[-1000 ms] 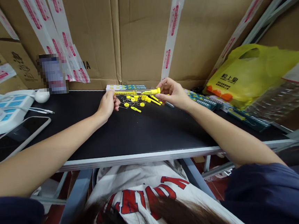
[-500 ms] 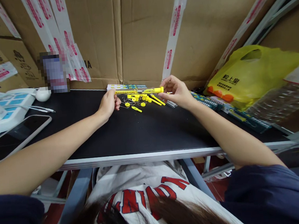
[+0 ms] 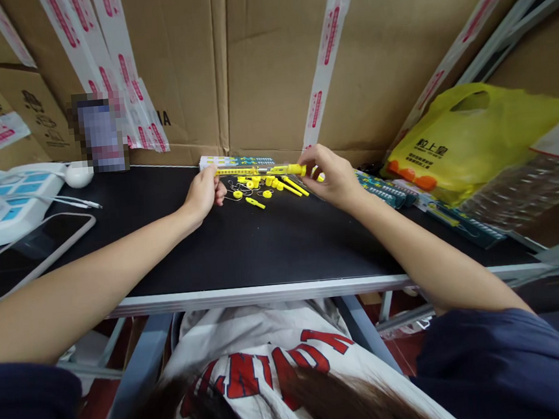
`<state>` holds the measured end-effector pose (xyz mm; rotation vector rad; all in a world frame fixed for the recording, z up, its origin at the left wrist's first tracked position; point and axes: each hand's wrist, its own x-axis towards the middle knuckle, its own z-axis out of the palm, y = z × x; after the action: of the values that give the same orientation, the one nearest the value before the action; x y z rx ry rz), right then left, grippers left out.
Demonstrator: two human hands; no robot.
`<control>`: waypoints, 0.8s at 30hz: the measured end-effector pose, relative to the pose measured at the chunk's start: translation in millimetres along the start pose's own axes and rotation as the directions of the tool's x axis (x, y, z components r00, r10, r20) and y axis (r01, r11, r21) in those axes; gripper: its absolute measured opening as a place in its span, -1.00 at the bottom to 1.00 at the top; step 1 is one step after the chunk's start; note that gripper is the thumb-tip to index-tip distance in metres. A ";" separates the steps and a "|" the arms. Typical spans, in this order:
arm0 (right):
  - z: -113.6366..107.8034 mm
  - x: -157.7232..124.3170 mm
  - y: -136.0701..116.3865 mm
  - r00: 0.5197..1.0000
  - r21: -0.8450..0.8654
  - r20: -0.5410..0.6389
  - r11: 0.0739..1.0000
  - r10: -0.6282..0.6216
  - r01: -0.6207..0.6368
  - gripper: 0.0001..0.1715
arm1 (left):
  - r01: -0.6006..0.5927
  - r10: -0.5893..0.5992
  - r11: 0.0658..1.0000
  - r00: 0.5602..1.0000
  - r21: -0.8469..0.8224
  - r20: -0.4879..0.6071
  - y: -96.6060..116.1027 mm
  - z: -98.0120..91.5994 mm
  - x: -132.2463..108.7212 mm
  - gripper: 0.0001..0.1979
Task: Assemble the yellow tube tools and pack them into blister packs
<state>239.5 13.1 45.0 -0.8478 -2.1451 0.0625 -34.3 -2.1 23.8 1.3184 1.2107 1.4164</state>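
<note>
A slim clear and yellow tube (image 3: pixel 256 170) is held level above the black table (image 3: pixel 263 250). My left hand (image 3: pixel 203 193) is closed round its left end. At the right end, the fingers of my right hand (image 3: pixel 328 174) are pinched on the yellow cap (image 3: pixel 297 169). Beneath the tube lie several small yellow parts (image 3: pixel 255 203) and thin wire pieces. Two longer yellow sticks (image 3: pixel 297 186) rest close to my right hand. A patterned white and teal packet (image 3: pixel 236 162) lies behind the tube, partly covered by it.
On the left are a phone (image 3: pixel 33 254), a white power strip (image 3: pixel 19 196) and cables. Teal packets (image 3: pixel 385 190), a yellow plastic bag (image 3: pixel 454 142) and a clear plastic container (image 3: pixel 527 188) sit on the right. Cardboard boxes (image 3: pixel 266 60) stand behind the table.
My right hand has turned slightly and its fingers have closed in around the cap; it now covers the metal pieces seen beside it before. My left hand is nearly unmoved.
</note>
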 end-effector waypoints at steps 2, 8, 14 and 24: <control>-1.6 -0.3 0.7 0.999 -0.069 0.024 0.997 -0.034 0.035 -0.83 | 0.005 -0.005 1.000 1.000 -0.001 0.001 0.1 -0.1 0.0 -0.63; -1.7 -0.9 1.4 1.000 -0.040 0.029 0.999 0.009 -0.008 -0.76 | 0.033 -0.033 0.999 0.999 -0.022 -0.003 -0.5 -1.3 1.4 -0.63; -0.8 0.7 -5.4 0.988 0.239 -0.007 0.960 0.151 -0.145 -0.54 | 0.009 -0.008 0.999 1.000 -0.045 0.007 -0.9 -1.0 1.4 -0.65; 6.5 3.5 -8.4 0.942 0.438 0.167 0.833 0.292 -0.336 -0.35 | -0.005 0.005 0.998 1.000 -0.056 0.005 4.1 2.4 -4.1 -0.67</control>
<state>228.7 10.2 45.6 -0.9100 -1.9284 0.7694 -31.3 -6.7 27.0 1.2867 1.1565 1.4391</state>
